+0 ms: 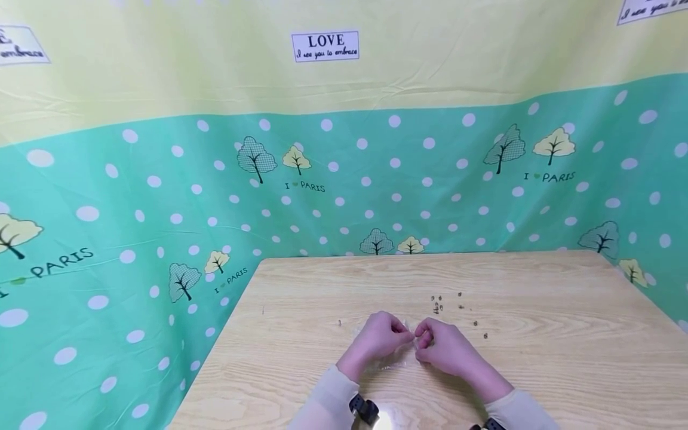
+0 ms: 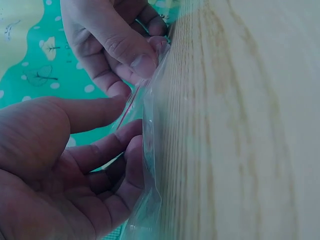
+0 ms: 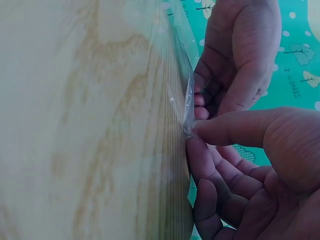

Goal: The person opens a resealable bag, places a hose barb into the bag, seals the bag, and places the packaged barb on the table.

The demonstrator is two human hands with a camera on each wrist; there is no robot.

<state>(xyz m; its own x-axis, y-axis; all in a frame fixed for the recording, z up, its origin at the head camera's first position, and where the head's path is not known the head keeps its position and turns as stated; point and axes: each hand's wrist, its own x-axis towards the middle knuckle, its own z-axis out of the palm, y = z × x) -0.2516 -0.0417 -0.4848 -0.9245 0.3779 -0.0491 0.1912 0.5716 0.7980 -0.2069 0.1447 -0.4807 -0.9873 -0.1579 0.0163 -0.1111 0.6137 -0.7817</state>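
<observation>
A clear plastic zip bag (image 2: pixel 151 167) with a thin red line along its mouth lies low over the table, between my two hands. My left hand (image 1: pixel 380 335) pinches the bag's edge between thumb and fingers. Close beside it, my right hand (image 1: pixel 446 346) also pinches the edge, the thumb and forefinger meeting on the crumpled film in the right wrist view. The fingertips of both hands nearly meet. Most of the bag (image 1: pixel 395 362) is hidden under the left hand in the head view, and whether anything is inside cannot be made out.
Several tiny dark brown pieces (image 1: pixel 436 308) lie in a loose cluster beyond the right hand, with another piece (image 1: pixel 485 335) nearer to it. One small piece (image 1: pixel 340 323) sits left of the left hand. A patterned green and yellow cloth (image 1: pixel 344 179) hangs behind the wooden table (image 1: pixel 301 298).
</observation>
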